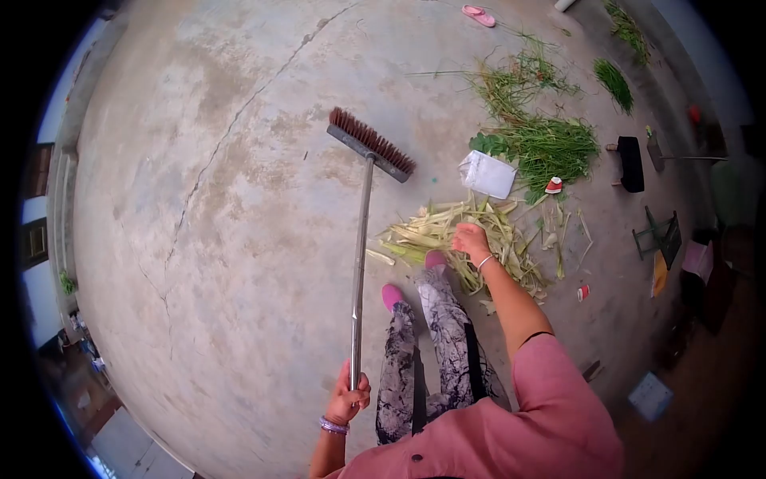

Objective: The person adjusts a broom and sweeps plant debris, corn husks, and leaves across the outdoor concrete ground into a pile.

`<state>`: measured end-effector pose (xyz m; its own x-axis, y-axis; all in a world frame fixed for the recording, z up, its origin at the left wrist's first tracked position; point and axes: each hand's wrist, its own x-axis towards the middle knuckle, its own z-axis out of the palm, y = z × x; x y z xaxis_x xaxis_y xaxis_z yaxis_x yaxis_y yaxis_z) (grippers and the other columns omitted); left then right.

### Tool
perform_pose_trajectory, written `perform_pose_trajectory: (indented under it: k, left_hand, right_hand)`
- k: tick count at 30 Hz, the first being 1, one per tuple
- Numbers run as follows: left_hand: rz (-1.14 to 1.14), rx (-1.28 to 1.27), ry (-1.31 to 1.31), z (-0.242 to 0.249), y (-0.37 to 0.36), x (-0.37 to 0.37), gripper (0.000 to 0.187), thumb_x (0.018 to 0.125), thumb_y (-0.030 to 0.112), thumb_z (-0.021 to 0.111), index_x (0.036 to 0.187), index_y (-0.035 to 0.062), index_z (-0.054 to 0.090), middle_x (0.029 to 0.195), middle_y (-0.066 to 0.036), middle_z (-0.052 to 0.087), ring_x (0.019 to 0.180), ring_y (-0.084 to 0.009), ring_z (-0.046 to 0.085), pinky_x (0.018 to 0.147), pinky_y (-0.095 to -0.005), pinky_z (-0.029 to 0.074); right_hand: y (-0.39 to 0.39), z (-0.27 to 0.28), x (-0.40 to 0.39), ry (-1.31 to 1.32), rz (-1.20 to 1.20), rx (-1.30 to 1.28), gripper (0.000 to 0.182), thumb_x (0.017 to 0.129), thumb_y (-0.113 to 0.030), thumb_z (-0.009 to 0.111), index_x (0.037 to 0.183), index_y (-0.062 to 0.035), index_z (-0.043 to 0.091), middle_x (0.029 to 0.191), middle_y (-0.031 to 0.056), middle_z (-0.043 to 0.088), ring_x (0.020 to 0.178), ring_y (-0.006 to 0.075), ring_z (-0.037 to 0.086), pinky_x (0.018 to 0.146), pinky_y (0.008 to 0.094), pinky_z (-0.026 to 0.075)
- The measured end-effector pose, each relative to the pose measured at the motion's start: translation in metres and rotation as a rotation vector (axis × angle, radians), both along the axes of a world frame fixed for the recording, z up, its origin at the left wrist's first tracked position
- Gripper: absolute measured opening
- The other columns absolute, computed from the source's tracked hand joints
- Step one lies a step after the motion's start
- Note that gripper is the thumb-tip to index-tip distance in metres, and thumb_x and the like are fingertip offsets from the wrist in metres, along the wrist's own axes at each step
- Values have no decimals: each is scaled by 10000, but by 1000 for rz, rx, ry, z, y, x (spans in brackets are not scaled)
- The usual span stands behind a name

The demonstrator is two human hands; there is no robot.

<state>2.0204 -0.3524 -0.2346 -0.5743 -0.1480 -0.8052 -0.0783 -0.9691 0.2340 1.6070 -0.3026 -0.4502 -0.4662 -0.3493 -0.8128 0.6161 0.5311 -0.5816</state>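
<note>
My left hand, with purple bracelets at the wrist, is wrapped round the metal handle of a push broom. The broom's head, with brown bristles, rests on the concrete floor ahead, bristles facing away from me. My right hand is over a pile of pale green corn husks, its fingers curled in. Whether anything is inside those fingers is hidden, and so is whether they touch the husks. My feet in pink shoes stand at the pile's near left edge.
Beyond the husks lie a white bag and a heap of green stalks. At the right are a black stool and a folding stool. A pink shoe lies at the far end. A crack crosses the floor.
</note>
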Motion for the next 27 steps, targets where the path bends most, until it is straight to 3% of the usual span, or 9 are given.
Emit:
perform_pose_trajectory:
  k: [3, 6, 9, 11, 12, 22, 24, 26, 27]
  left_hand:
    - [62, 43, 13, -69, -11, -6, 818, 611, -95, 491, 1310, 221, 207, 683, -39, 389, 490, -141, 421, 424, -249, 378]
    - [-123, -88, -34, -132, -24, 0, 720, 628, -82, 507, 1271, 138, 269, 658, -53, 420, 509, -164, 455, 444, -259, 398]
    - [-146, -29, -153, -179, -27, 8, 558, 660, -67, 518, 1174, 30, 325, 624, -41, 416, 462, -127, 403, 405, -240, 356]
    - [-215, 122, -287, -201, -31, 5, 495, 701, -32, 524, 1158, 23, 344, 627, -47, 423, 507, -152, 453, 443, -252, 391]
    - [-193, 37, -267, -210, -24, 8, 523, 765, 198, 574, 1194, -12, 364, 717, -6, 468, 584, -92, 457, 521, -206, 395]
    - [-170, 80, -395, -239, -2, 11, 529, 752, 179, 578, 1208, 14, 366, 733, 3, 471, 591, -88, 456, 522, -214, 401]
    - [-162, 66, -346, -228, -7, 4, 520, 751, 176, 580, 1202, 17, 375, 733, 2, 472, 589, -87, 456, 512, -214, 400]
    - [-200, 55, -342, -208, -17, -7, 484, 762, 187, 579, 1181, 23, 398, 732, 8, 475, 582, -81, 452, 494, -208, 396]
    - [-210, 43, -315, -195, -19, -11, 484, 762, 187, 579, 1181, 23, 398, 732, 8, 475, 582, -81, 452, 494, -208, 396]
  right_hand:
    - [-25, -112, -38, 90, 16, 9, 263, 779, -80, 537, 1031, -10, 512, 790, 70, 568, 641, 145, 570, 567, 269, 500]
    - [-46, -252, -69, 245, -26, -13, 215, 761, -48, 496, 968, -22, 546, 721, 99, 588, 590, 202, 583, 490, 275, 482]
    - [-62, -353, -88, 703, 300, 43, 260, 726, -47, 501, 984, -57, 541, 806, 138, 590, 665, 290, 571, 610, 348, 476]
    - [-101, -343, -95, 1013, 514, 168, 337, 714, -45, 514, 1051, -64, 519, 844, 144, 568, 788, 268, 560, 693, 344, 458]
    - [-110, -367, -100, 946, 505, 138, 357, 692, -42, 521, 1044, -97, 529, 873, 183, 540, 860, 331, 518, 777, 384, 414]
    - [-126, -413, -96, 1059, 669, 325, 269, 681, -12, 545, 949, -37, 558, 867, 168, 526, 809, 320, 528, 739, 349, 431]
    - [-110, -393, -85, 1099, 327, 90, 216, 692, -7, 545, 907, -16, 554, 806, 154, 534, 753, 307, 541, 690, 353, 453]
    - [-76, -389, -74, 629, 81, 38, 232, 712, -17, 562, 943, -1, 553, 783, 127, 563, 666, 222, 577, 603, 298, 484]
    - [-75, -327, -60, 413, -33, 11, 234, 742, -36, 559, 968, 26, 544, 772, 99, 577, 615, 156, 578, 551, 260, 495]
